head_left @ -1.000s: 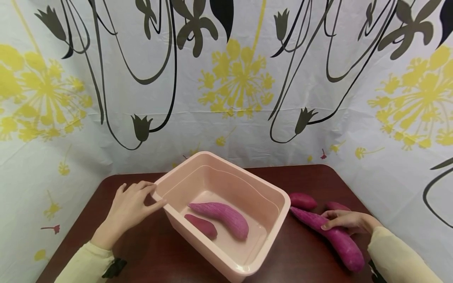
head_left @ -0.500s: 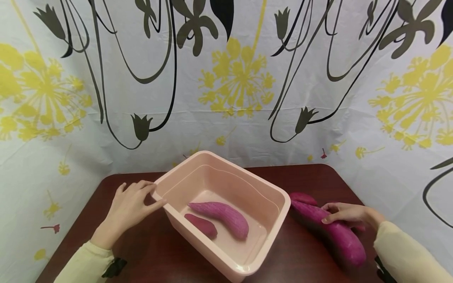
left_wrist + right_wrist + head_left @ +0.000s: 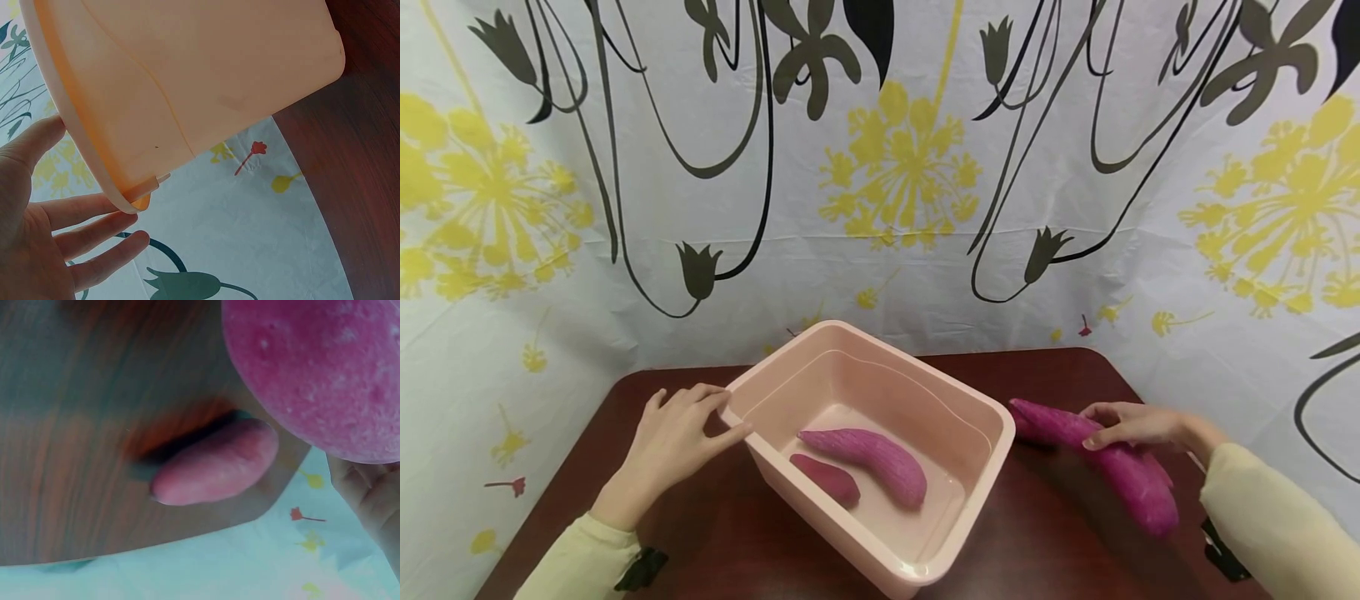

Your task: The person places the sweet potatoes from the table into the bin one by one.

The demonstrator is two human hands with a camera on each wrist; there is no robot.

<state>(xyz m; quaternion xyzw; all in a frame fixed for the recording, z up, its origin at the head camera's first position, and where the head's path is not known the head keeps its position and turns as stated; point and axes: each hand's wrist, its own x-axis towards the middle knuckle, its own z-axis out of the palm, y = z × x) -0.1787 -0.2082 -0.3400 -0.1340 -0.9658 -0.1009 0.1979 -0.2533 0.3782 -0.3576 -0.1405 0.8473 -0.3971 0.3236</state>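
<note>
My right hand grips a long purple sweet potato from above, raised over the right part of the table with its thin end toward the tub. In the right wrist view, its thick end fills the upper right, partly covering the hand. At the left corner of a pale pink plastic tub, my left hand pinches the rim between thumb and fingers. The left wrist view shows the thumb and index finger on that rim. Inside the tub lie a long purple sweet potato and a smaller reddish one.
A short reddish sweet potato lies on the dark brown table, right of the tub; the held one partly hides it in the head view. A patterned cloth hangs behind the table's far edge.
My right hand has lifted the long sweet potato off the table, moving it slightly up and away, over the small ones behind it. The left hand and tub have stayed put.
</note>
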